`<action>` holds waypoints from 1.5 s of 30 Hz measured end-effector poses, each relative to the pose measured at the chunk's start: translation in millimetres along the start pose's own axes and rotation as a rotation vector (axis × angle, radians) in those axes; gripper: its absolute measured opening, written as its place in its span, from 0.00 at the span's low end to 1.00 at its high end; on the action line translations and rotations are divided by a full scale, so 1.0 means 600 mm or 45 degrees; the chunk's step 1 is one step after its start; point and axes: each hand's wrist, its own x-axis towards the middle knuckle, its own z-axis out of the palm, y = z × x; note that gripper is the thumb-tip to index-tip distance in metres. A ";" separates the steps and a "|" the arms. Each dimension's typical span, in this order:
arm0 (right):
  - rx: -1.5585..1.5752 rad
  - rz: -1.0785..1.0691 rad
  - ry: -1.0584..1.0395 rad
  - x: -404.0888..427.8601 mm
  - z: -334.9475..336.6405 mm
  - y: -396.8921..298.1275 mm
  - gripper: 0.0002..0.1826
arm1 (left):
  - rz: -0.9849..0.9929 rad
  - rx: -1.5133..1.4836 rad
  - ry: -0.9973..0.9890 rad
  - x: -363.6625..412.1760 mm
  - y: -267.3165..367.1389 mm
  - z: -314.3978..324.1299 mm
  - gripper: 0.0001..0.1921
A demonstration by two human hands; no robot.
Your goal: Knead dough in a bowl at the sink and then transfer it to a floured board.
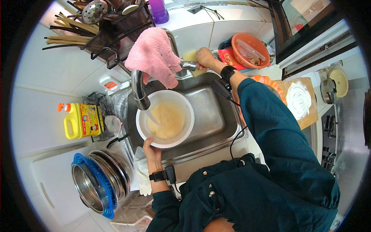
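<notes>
My left hand [152,151] grips the near rim of a white bowl [189,116] over the left part of a stainless steel sink [206,108]. Cloudy, pale tan liquid [171,120] fills part of the bowl. From the spout of a chrome faucet [136,87], a stream of water [153,118] runs down into it. Farther back, my right hand [205,58] holds the faucet's handle [189,65], its fingertips partly hidden. A pink towel [155,55] drapes over the faucet, and a yellow cloth [189,55] lies behind the handle.
Left of the sink stand a yellow detergent bottle [74,120] and a rack of steel basins [97,181]. White gloves [142,171] hang at the near left rim. An orange colander [240,47] sits back right, near a wooden board [308,117] bearing white powder [298,100].
</notes>
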 end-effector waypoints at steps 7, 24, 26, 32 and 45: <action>-0.042 -0.042 0.039 -0.008 0.002 -0.005 0.22 | -0.080 0.041 0.116 -0.031 0.002 -0.038 0.29; -0.121 -0.053 -0.042 -0.004 -0.006 -0.030 0.22 | 0.010 -0.034 0.132 -0.075 0.008 -0.027 0.25; -0.649 -0.442 0.075 0.016 -0.013 -0.032 0.20 | 0.023 -0.031 0.108 -0.071 0.002 -0.024 0.25; -0.545 -0.252 -0.017 -0.011 -0.008 -0.050 0.19 | 0.104 0.040 0.026 -0.077 -0.001 -0.008 0.27; -1.476 -1.464 -0.571 -0.323 0.104 0.054 0.25 | 0.208 0.096 -0.092 -0.098 0.022 0.024 0.29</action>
